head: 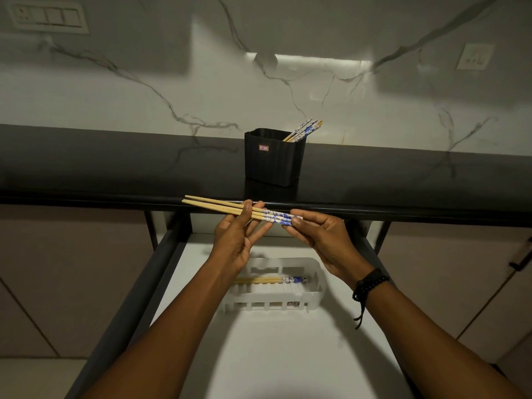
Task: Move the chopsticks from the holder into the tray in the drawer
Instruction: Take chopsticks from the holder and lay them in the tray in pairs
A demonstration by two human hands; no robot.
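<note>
A single wide-angle camera rode on the person's head, facing forward and tilted down. It looked from close above into the open drawer (259, 355), whose white floor and tray (313, 295) filled the lower middle. Both forearms entered from the bottom corners. The left hand (233, 243) and right hand (325, 240) met near the centre, each pinching the held chopsticks (277, 218). Farther off, the dark counter (115, 168) bowed across the middle with the black holder (273, 159) just above centre. The marble wall (288, 96) filled the top.
</note>
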